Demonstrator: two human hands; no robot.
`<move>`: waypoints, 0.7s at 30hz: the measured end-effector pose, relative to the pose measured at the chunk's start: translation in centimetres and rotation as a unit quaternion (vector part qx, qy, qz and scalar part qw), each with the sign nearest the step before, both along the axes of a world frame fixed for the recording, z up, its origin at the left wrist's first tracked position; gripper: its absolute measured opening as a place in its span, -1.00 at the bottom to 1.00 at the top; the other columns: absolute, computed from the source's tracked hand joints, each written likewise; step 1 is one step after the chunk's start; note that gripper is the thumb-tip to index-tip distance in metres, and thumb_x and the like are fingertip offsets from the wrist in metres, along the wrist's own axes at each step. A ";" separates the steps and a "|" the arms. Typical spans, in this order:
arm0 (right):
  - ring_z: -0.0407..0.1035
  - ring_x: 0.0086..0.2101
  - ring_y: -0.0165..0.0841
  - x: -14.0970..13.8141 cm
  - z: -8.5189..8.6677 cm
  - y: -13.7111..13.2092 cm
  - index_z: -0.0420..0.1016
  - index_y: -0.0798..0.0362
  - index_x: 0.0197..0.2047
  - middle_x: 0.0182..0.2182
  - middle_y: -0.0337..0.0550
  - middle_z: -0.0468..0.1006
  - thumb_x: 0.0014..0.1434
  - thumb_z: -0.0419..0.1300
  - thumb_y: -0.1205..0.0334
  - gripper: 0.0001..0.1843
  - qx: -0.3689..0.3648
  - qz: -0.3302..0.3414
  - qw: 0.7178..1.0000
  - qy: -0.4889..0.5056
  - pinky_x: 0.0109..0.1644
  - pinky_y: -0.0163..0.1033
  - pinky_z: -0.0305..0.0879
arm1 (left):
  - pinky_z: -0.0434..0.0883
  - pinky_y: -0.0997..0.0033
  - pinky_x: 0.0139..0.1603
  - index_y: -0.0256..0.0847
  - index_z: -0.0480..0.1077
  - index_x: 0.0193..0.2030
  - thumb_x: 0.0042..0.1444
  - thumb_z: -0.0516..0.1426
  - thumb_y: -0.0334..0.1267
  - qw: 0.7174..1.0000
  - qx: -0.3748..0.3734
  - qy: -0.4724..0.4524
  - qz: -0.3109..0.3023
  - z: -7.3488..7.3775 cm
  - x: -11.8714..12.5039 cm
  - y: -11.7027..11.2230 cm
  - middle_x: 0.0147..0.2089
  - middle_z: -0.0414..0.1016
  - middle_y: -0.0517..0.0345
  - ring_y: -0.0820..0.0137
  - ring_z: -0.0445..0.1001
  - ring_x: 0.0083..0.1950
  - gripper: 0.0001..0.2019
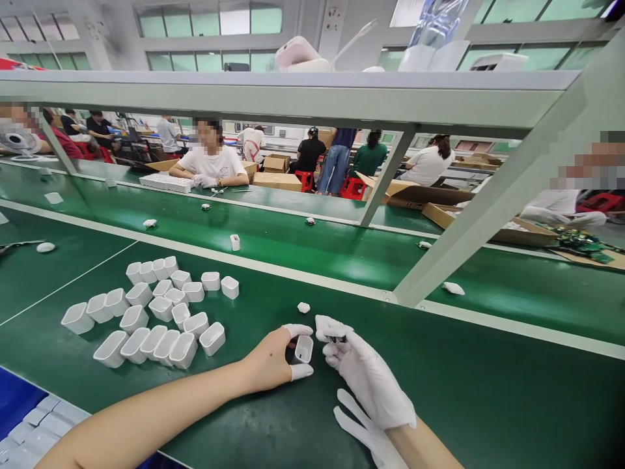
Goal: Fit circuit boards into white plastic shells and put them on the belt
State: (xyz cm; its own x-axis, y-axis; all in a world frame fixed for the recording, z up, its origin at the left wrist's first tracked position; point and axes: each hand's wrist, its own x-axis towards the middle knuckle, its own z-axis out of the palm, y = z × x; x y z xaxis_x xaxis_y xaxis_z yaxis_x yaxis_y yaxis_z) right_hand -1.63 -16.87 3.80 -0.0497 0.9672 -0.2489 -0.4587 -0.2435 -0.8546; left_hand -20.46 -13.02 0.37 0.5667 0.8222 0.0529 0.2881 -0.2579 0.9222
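Observation:
My left hand (271,359), with white cots on thumb and fingertip, is closed around a small white plastic case (303,350) whose open mouth faces me. A tiny dark mark shows inside it. Just to its right, my right hand (364,368) wears a white glove and pinches a small dark part (336,339); most of that part is hidden by the fingers. Below the right wrist lies a loose white glove (359,426). A small white lump (303,307) rests beyond both hands. Several similar open white cases (156,342) stand grouped on the green bench at left.
A green conveyor belt (273,238) carrying small parts runs behind a pale rail (273,268). A slanted shelf post (469,208) rises at right under an overhead shelf (273,98). Across the belt sits a co-worker (209,163). White pieces (39,426) fill a blue container at lower left.

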 end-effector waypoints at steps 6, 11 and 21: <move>0.30 0.09 -0.19 0.4 -0.9 -0.6 0.16 -0.13 0.23 0.11 -0.07 0.41 0.03 0.34 0.14 -0.27 0.128 -0.030 0.970 -0.204 0.18 0.00 0.19 | 0.37 0.17 0.12 -0.10 0.28 0.17 -0.04 0.27 -0.31 1.000 0.028 -0.010 -0.007 -0.3 -0.1 0.1 0.06 0.40 0.05 0.23 0.40 0.03 -0.42; 0.37 -0.12 -0.24 0.2 -1.7 -0.7 0.28 -0.07 0.06 -0.08 -0.08 0.48 0.11 0.23 0.25 -0.56 0.245 -0.080 0.882 -0.395 0.01 -0.02 0.29 | 0.38 0.19 0.09 -0.11 0.28 0.18 -0.04 0.26 -0.32 0.999 0.032 -0.010 -0.005 -0.4 -0.1 0.2 0.06 0.41 0.06 0.24 0.41 0.00 -0.42; 0.28 -0.27 -0.29 0.4 -0.7 -0.6 0.44 -0.02 0.02 -0.24 -0.14 0.43 0.13 0.19 0.00 -0.59 0.149 0.001 0.932 -0.330 -0.16 -0.17 0.24 | 0.32 0.15 0.17 -0.16 0.26 0.22 -0.02 0.22 -0.33 0.998 0.064 0.023 -0.017 0.2 -0.1 0.0 0.12 0.39 0.00 0.18 0.37 0.10 -0.40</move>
